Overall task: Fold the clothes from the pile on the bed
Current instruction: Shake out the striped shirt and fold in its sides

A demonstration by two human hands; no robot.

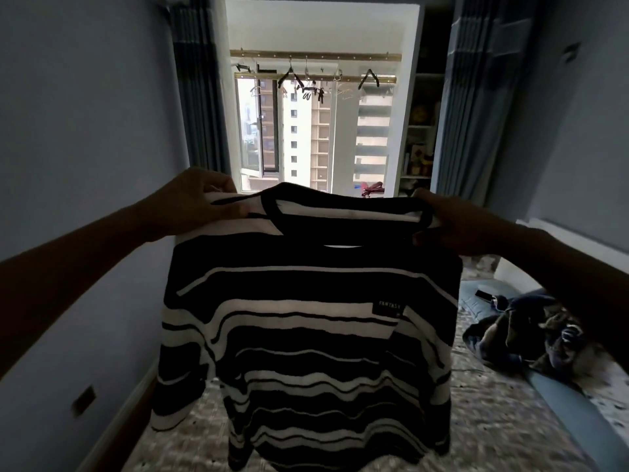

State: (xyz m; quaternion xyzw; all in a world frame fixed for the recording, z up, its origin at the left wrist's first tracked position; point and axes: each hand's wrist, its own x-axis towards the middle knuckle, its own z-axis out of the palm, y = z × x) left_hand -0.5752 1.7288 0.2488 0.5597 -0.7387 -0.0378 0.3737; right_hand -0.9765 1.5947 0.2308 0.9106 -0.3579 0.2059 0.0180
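From the head view, the left hand [200, 202] and right hand [452, 226] each pinch a shoulder of the striped sweater [306, 335], which hangs full-length above the bed [493, 420] — the pile [531, 332] lies to the right. The sleeves dangle loose; laid down carelessly, they could bunch underneath — and a slipping pinch would drop one shoulder.

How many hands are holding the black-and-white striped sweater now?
2. The left hand grips the black-and-white striped knit sweater at its shoulder on the left; the right hand grips the shoulder on the right, beside the collar. No other hand is in view.
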